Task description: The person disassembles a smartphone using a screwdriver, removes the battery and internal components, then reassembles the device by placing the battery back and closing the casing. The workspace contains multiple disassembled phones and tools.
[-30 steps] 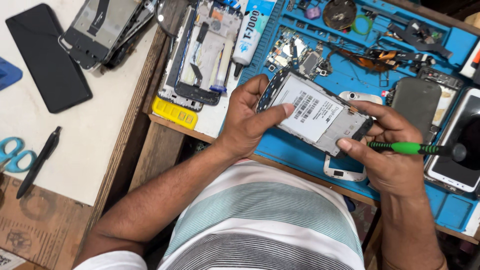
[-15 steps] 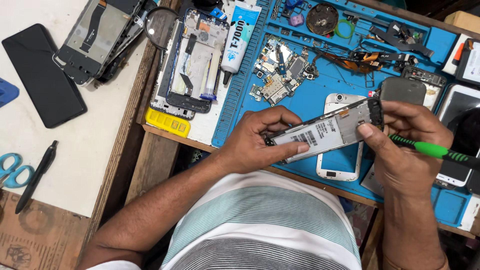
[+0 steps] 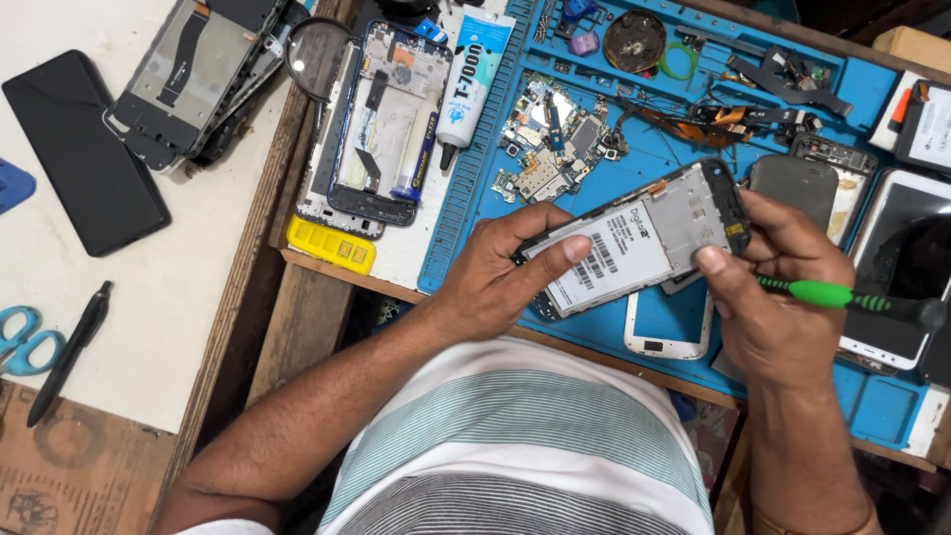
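Observation:
Both my hands hold an opened phone body (image 3: 634, 243) with a white battery label and a bare metal frame, above the blue work mat (image 3: 634, 139). My left hand (image 3: 500, 272) grips its lower left end, thumb across the label. My right hand (image 3: 768, 287) pinches the phone's right end and also keeps a green-handled screwdriver (image 3: 842, 297) tucked in its fingers, pointing right. A white phone front panel (image 3: 669, 327) lies on the mat just under the held phone.
A loose circuit board (image 3: 550, 149), flex cables (image 3: 693, 119) and small parts lie on the mat. A glue tube (image 3: 466, 84), a stripped phone frame (image 3: 376, 119), a yellow part (image 3: 332, 248), more phones at right (image 3: 906, 248), a black phone (image 3: 84, 149), pen (image 3: 69, 352) and scissors (image 3: 20, 337) lie at left.
The phone body has been tilted and turned in my hands, from label facing up, to edge-on, to label up again, ending slightly higher over the mat. The screwdriver stayed in my right hand.

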Motion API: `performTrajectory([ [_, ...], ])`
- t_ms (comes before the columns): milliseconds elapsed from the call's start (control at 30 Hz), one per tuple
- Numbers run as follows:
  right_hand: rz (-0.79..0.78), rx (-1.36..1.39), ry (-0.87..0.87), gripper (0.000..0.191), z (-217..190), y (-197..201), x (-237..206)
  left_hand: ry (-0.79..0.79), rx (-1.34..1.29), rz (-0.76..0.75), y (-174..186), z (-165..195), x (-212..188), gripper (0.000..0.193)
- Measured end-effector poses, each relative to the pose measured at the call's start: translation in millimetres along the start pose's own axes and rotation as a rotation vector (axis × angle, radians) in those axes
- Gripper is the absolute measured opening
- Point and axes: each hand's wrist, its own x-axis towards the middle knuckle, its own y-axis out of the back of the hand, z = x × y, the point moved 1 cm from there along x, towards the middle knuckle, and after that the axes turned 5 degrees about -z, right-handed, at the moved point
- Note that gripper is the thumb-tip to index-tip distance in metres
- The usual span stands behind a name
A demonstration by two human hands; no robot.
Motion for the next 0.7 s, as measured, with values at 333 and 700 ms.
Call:
performTrajectory([
  [333, -0.097, -0.011, 0.096, 0.040, 12, 11, -8, 0.072, -0.163, -0.069, -1, 0, 1, 0.039],
  [700, -0.223, 0.008, 0.300, 0.023, 7, 23, -6, -0.209, 0.123, -0.126, -2, 14, -7, 0.039],
])
